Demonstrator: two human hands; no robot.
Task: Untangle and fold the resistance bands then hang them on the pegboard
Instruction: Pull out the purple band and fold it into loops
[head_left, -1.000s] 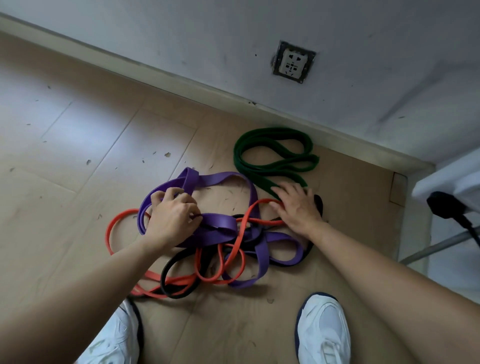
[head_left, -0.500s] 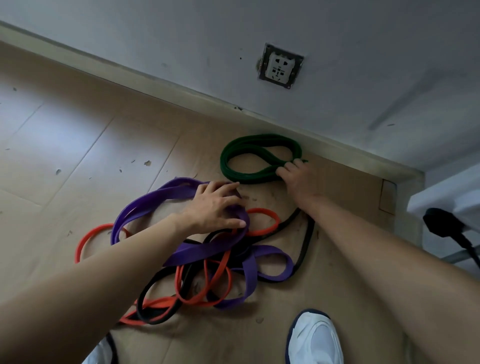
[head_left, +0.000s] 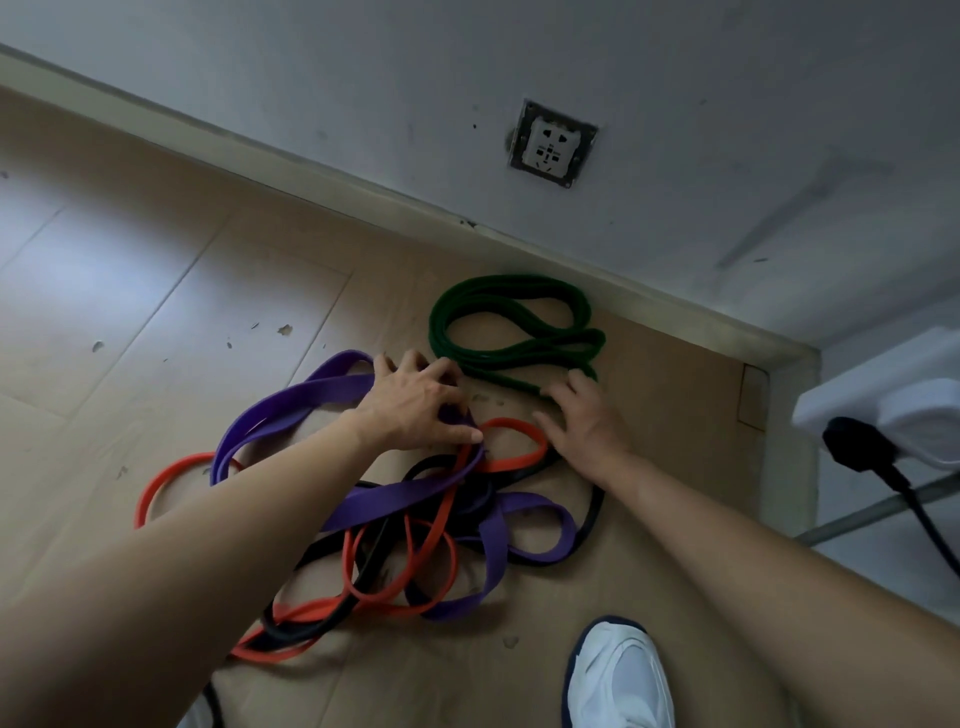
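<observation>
A tangle of resistance bands lies on the wooden floor: a wide purple band (head_left: 311, 395), a thin orange band (head_left: 514, 460) and a black band (head_left: 592, 514) looped through one another. A dark green band (head_left: 514, 306) lies apart, coiled near the baseboard. My left hand (head_left: 415, 402) rests on the far end of the purple band, its fingers spread and its thumb lying across the band. My right hand (head_left: 587, 421) lies flat on the floor with spread fingers, its fingertips touching the near edge of the green band, beside the orange loop.
A wall socket (head_left: 553, 143) sits above the baseboard (head_left: 311, 166). At the right stands a white object (head_left: 893, 410) with a black plug (head_left: 852, 447) and a cable, and a metal rod (head_left: 857, 519) below it. My white shoe (head_left: 618, 675) is at the bottom.
My left hand moved from the left of the tangle to the purple band's far end. My right hand went up to the green band, then drew back to its near edge.
</observation>
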